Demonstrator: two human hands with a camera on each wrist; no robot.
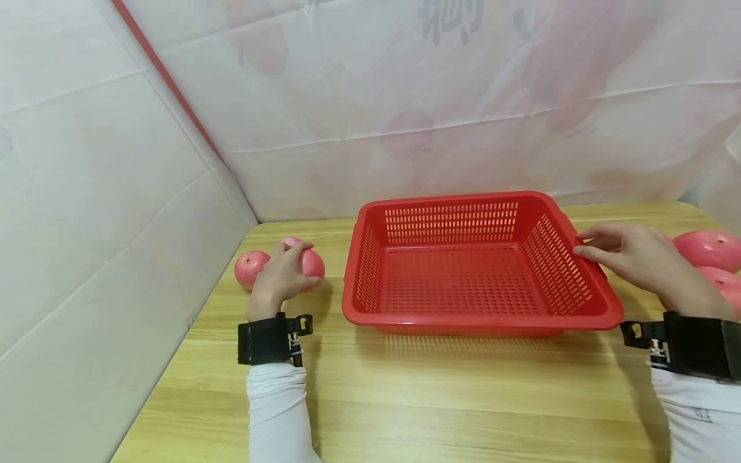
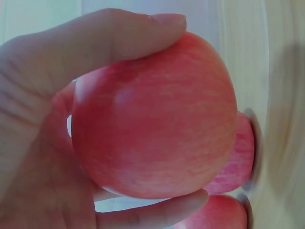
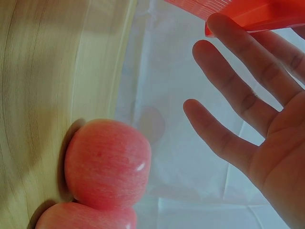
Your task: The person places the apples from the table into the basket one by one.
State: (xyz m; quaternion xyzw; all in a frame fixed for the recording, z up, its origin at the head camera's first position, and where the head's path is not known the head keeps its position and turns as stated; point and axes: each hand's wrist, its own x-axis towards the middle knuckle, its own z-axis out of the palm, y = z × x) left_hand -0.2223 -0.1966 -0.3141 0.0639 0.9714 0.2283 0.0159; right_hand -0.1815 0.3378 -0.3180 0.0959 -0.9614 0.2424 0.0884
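My left hand (image 1: 282,273) holds a pinkish-red apple (image 2: 155,119), its thumb over one side and fingers around the other. Two more apples are by it on the table: one apple (image 1: 251,269) to its left and another apple (image 1: 291,242) just behind, partly hidden by the hand. A red plastic basket (image 1: 457,321) with slotted walls stands in the middle with nothing in it. At its right rim, my right hand (image 1: 642,260) pinches the edge between thumb and fingers; the other fingers stretch out apart in the right wrist view.
To the right of my right hand lie two large apples, a farther apple (image 1: 709,249) and a nearer apple (image 1: 723,283). The wooden table (image 1: 405,399) ends at a pale printed cloth wall (image 1: 324,128) behind and on the left.
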